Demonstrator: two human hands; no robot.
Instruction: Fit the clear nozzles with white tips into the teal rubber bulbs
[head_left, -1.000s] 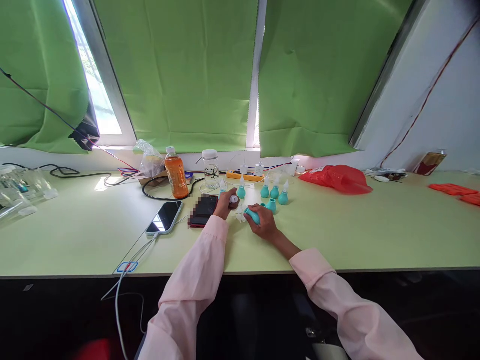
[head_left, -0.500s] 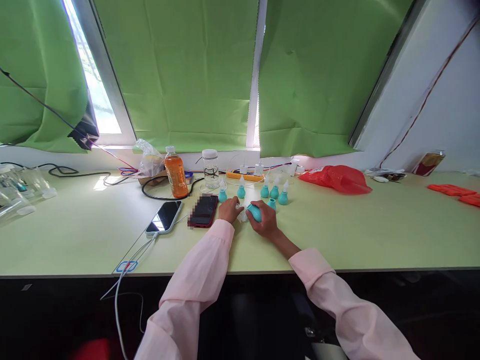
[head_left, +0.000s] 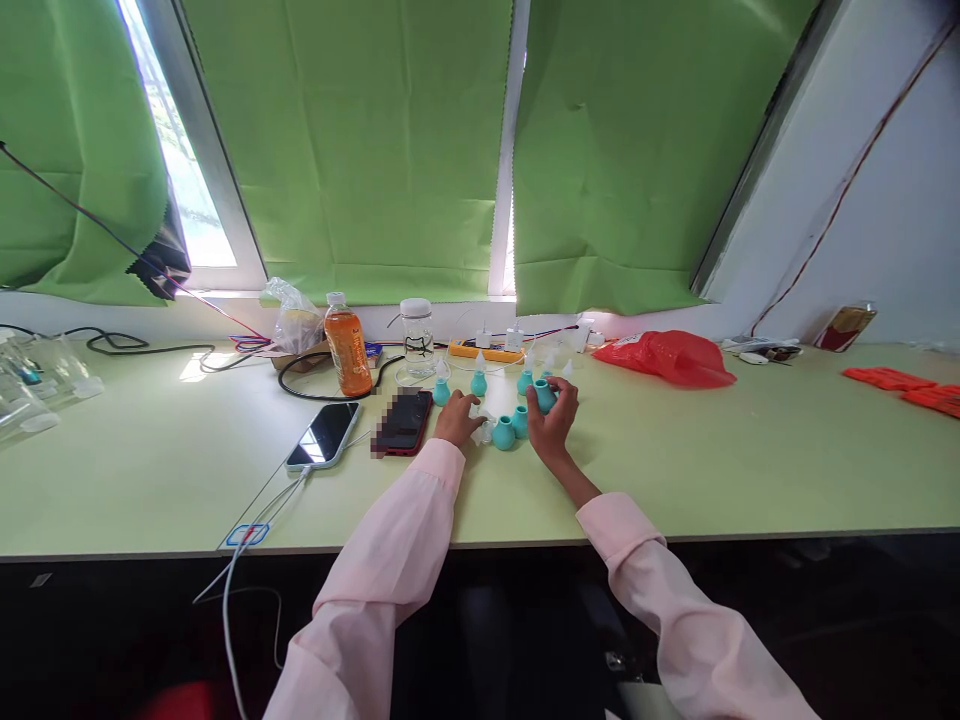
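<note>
Head view: right hand (head_left: 551, 426), having released one round teal bulb (head_left: 503, 435) nearest the desk's (head_left: 750, 480) front edge, now closes round a second bulb (head_left: 543, 398). Left hand (head_left: 454, 421), beside clear plastic pieces (head_left: 484, 434): grip unclear.

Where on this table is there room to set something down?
Two patches of pale-green tabletop look bare: right of the right hand, in front of the crumpled red plastic bag; and between the clear cylindrical containers and white-cased smartphone. It's crowded around the left hand and round teal bulbs.
</note>
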